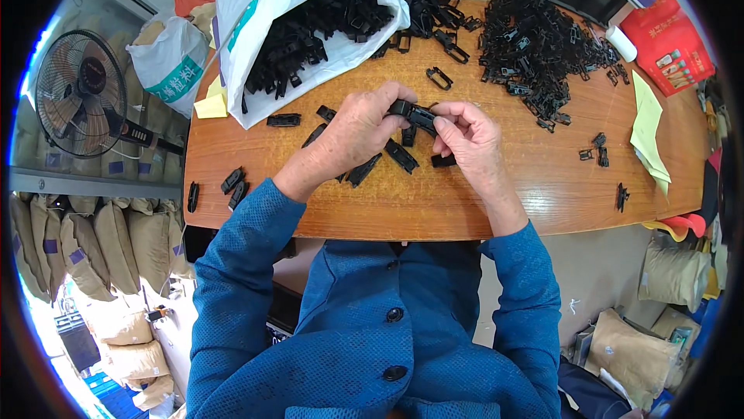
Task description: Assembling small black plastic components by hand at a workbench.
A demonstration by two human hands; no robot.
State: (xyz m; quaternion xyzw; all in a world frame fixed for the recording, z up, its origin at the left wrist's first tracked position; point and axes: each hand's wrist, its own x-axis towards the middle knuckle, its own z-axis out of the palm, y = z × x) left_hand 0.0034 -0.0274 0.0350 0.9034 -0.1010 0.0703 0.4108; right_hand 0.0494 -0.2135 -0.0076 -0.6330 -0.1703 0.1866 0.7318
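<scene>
Above the table's middle, both hands grip one black plastic clip-like part (422, 118), long and narrow. My left hand (360, 125) pinches its left end between thumb and fingers. Closed on the right end, my right hand (470, 139) has its thumb along the near side. Fingers cover both ends, so I cannot tell whether it is one piece or two joined. Under and beside the hands lie several similar black parts, one of them a long piece (401, 157). Farther back lies a loose black frame-shaped piece (439, 78).
A white sack (263, 12) spills black parts at the back left. A large heap of small black pieces (531, 47) covers the back right. Yellow paper (649, 128) and a red bag (668, 39) sit at the right edge. A fan (85, 90) stands off to the left.
</scene>
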